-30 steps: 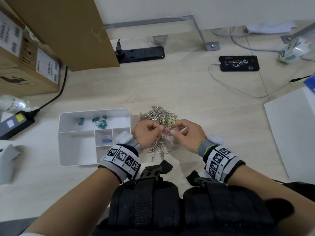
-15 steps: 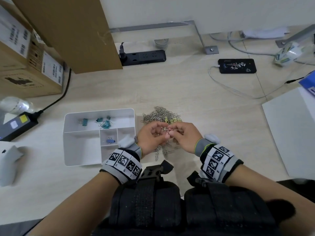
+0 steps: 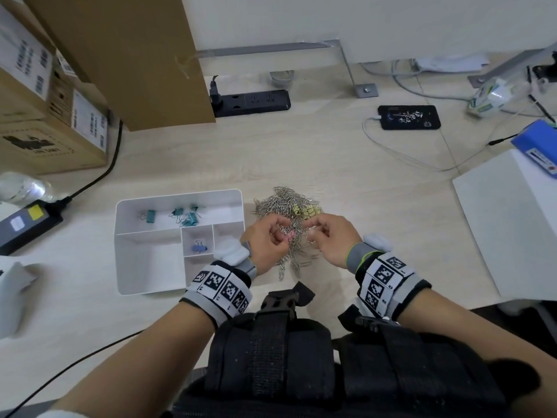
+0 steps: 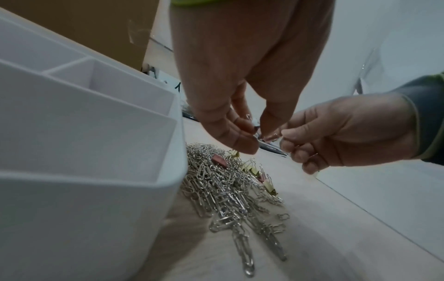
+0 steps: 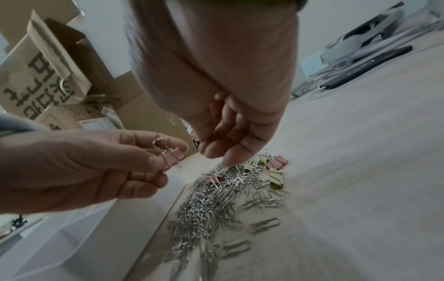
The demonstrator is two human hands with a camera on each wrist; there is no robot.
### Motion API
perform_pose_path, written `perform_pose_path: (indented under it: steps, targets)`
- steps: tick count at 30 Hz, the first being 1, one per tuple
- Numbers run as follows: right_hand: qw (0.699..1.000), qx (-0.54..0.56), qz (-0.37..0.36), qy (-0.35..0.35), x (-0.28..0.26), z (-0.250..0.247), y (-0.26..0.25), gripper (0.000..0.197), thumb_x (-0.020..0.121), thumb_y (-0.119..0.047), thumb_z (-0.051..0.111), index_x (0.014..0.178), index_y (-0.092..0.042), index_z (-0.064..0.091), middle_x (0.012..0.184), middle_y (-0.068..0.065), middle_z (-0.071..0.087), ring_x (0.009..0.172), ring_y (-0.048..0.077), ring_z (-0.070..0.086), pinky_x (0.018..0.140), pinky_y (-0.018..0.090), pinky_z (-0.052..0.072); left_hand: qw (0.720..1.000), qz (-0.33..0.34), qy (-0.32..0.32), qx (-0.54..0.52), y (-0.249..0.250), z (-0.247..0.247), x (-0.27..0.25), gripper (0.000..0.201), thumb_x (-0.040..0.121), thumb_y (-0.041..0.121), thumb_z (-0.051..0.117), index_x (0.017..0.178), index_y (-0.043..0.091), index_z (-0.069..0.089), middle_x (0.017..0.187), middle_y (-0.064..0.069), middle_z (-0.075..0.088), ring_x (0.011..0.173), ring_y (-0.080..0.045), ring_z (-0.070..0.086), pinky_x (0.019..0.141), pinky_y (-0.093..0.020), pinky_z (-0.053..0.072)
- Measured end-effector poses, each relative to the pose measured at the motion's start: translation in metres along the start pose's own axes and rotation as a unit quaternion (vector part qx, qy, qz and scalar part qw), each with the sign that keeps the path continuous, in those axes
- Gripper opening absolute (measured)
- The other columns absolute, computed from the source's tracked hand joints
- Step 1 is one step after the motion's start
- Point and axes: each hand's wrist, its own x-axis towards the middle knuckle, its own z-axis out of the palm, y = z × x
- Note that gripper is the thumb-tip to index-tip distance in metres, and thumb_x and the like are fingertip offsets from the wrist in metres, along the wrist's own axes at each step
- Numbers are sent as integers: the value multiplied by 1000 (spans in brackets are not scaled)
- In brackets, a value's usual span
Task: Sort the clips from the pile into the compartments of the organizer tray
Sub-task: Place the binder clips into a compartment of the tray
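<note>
You are holding your left hand [image 5: 79, 167] above the pile of clips [image 3: 289, 218] on the tabletop [image 3: 346, 176], its fingers [image 5: 153, 161] pinching a pink binder clip [image 5: 171, 157]. Your right hand [image 3: 330, 239] is hovering just beside it over the same pile, fingers curling loosely; whether they are gripping anything, the views cannot tell. The white organizer tray [image 3: 147, 267] is sitting directly beside the pile, teal clips [image 3: 184, 215] lying in its far compartment and a blue clip [image 3: 199, 248] in a small middle one.
</note>
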Motion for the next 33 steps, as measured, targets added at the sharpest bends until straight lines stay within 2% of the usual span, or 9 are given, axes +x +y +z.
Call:
perform_pose_path:
  steps: [5, 9, 14, 16, 20, 22, 25, 30, 33]
  targets:
    - [992, -129, 3, 4, -6, 2, -5, 20, 89, -30, 62, 109, -27, 66, 103, -10, 59, 90, 15, 62, 82, 26, 48, 1000, -5, 2, -16, -4, -6, -3, 23, 77, 9, 68, 92, 26, 66, 74, 5, 65, 51, 0, 48, 51, -8, 44]
    - [999, -22, -38, -9, -13, 14, -23, 22, 86, -33, 67, 107, -25, 66, 88, -17, 60, 72, 4, 58, 74, 22, 48, 999, -10, 13, -32, -8, -10, -5, 17, 75, 13, 72, 88, 24, 68, 71, 11, 65, 57, -4, 57, 56, -15, 48]
    - [997, 15, -72, -32, -16, 23, -36, 24, 82, -23, 72, 105, -19, 67, 79, -17, 58, 57, -13, 53, 58, 4, 41, 999, 20, 5, -25, -7, -14, -6, 13, 76, 25, 75, 87, 21, 69, 71, 11, 66, 63, -7, 64, 59, -20, 51]
    - [998, 34, -52, -22, -13, 24, -35, 24, 81, -24, 73, 104, -16, 69, 82, -13, 63, 61, -8, 55, 64, 9, 44, 999, 20, -7, -44, -7, -15, -8, 16, 77, 24, 75, 91, 22, 69, 70, 14, 66, 60, -2, 64, 59, -19, 53]
    - [997, 73, 11, -27, -9, 23, -37, 12, 83, -26, 70, 92, -18, 73, 85, 3, 72, 72, 14, 64, 77, 39, 58, 993, 8, -18, -114, -9, -16, -10, 28, 78, 18, 74, 104, 25, 67, 87, 12, 67, 56, 2, 60, 58, -20, 52]
    - [994, 96, 33, -36, -12, 22, -44, 14, 86, -27, 67, 85, -15, 74, 82, 12, 72, 65, 15, 64, 73, 38, 57, 986, -10, -9, -166, -8, -17, -9, 31, 82, 11, 70, 110, 23, 66, 100, 3, 66, 66, -11, 66, 65, -30, 58]
    - [986, 151, 58, -50, -14, 22, -51, 18, 89, -25, 65, 92, -9, 72, 83, 5, 71, 62, 14, 65, 64, 30, 56, 976, -23, 12, -217, -4, -19, -7, 25, 87, 2, 62, 108, 15, 67, 101, -7, 67, 71, -20, 67, 64, -30, 57]
    - [981, 163, 71, -78, -14, 28, -53, 21, 91, -22, 62, 94, -1, 67, 87, 8, 71, 66, 20, 66, 72, 39, 57, 967, -14, 41, -250, -2, -21, -7, 30, 86, -2, 62, 112, 14, 64, 72, 3, 63, 60, -7, 55, 56, -19, 47]
    - [983, 156, 63, -78, -16, 29, -54, 21, 92, -24, 61, 86, -5, 67, 84, 8, 70, 65, 19, 65, 72, 39, 56, 970, -21, 43, -238, -2, -22, -7, 36, 86, 3, 65, 118, 18, 58, 69, 7, 69, 65, -6, 63, 68, -21, 51]
